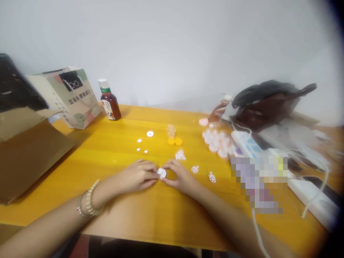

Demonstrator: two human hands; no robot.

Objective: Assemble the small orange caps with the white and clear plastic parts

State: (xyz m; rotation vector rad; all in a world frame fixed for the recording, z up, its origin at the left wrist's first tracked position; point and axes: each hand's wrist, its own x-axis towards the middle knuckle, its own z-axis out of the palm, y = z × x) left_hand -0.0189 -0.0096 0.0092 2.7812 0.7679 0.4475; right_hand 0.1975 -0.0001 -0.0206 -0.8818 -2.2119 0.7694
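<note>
Between my two hands, low over the middle of the table, is a small round white disc (161,173). My left hand (141,175) has its fingertips closed on the disc's left edge. From the other side, my right hand (178,176) pinches the disc between thumb and fingers. Beyond my left hand lie a white ring (149,133) and several smaller white pieces (139,140). Right of my right hand are two flat white cut-out pieces, one nearer (195,169) and one farther right (212,177), plus a small pile of similar pieces (180,154).
Small yellow round pieces (174,141) sit beside a clear cup (171,129). A dark red bottle (110,102), paper bag (77,96) and cardboard box (32,154) stand left. Rightward are pale round containers (219,142), a tilted brown bottle (219,110), dark bag (268,104) and white power strips (309,197) with cables.
</note>
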